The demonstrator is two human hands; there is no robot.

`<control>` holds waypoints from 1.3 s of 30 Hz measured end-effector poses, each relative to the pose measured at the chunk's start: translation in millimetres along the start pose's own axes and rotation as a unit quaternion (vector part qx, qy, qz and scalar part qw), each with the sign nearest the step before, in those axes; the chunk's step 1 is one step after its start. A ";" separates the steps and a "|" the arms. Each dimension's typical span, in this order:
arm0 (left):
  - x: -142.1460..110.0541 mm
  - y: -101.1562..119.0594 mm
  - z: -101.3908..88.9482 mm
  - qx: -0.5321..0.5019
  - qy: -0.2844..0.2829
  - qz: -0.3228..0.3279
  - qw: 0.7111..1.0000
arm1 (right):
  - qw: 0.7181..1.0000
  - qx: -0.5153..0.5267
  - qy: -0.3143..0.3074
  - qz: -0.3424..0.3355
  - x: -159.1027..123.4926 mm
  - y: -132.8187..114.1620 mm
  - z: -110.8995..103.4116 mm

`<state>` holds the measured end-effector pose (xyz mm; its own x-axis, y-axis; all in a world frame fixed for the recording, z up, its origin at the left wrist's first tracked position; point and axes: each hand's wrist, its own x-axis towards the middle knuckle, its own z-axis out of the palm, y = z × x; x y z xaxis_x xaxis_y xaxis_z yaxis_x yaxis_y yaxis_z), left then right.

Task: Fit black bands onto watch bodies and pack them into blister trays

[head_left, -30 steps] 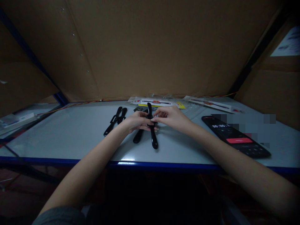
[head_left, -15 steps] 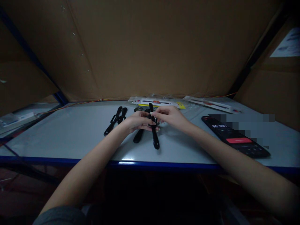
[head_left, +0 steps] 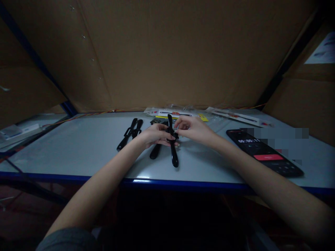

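Smooth, pale worktop point(head_left: 86, 150) — blue-edged. Toward its right edge lies a flat, glassy phone point(head_left: 267, 157). Near the front edge's middle, the left hand point(head_left: 154, 135) grips a glossy, round-handled black tool point(head_left: 174, 155) — the right hand point(head_left: 192, 129) pinches its central fittings.

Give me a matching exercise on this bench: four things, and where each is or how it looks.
Things:
1. Phone
2. Held spokeshave
3. Pair of black spokeshaves
4. Packet with a yellow edge

Places and states:
A. At the back of the table, near the cardboard wall
B. Dark screen with white digits and a red button
C. Gripped around its middle by the left hand
D. Lying to the left of both hands

Pairs: 1-B, 2-C, 3-D, 4-A
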<state>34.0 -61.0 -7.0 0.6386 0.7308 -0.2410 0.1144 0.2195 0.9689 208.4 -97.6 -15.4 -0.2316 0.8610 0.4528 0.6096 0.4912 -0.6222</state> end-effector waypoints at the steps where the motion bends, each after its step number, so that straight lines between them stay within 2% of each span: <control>1: -0.4 0.7 0.5 -0.001 0.004 0.002 1.000 | 1.000 0.005 -0.009 0.000 0.1 -0.1 -0.7; 12: -1.7 0.3 3.8 0.010 0.031 0.010 0.999 | 0.995 -0.087 -0.026 -0.037 -2.9 -6.6 2.1; 18: -3.0 1.0 5.3 0.011 0.037 -0.003 0.999 | 0.999 0.008 -0.043 -0.002 -1.8 -2.3 1.4; 21: -4.2 2.4 6.0 0.012 0.026 0.000 1.000 | 0.999 0.041 -0.028 0.015 0.0 2.5 3.9; 29: -1.4 0.4 4.1 0.016 -0.004 0.009 1.000 | 0.999 -0.013 0.028 -0.013 -1.0 -0.4 15.4; 36: -0.2 -0.1 1.0 0.008 0.003 0.020 1.000 | 0.997 0.070 -0.017 0.029 -1.6 -1.5 11.9; 39: -0.6 1.2 0.9 -0.005 0.019 0.016 1.000 | 0.999 0.048 -0.013 0.024 -0.3 -0.5 6.8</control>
<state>34.5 -61.8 -5.6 0.6119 0.7621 -0.2116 0.0869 0.2011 0.9757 203.0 -97.2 -19.6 -0.2245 0.8861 0.4055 0.5458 0.4590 -0.7009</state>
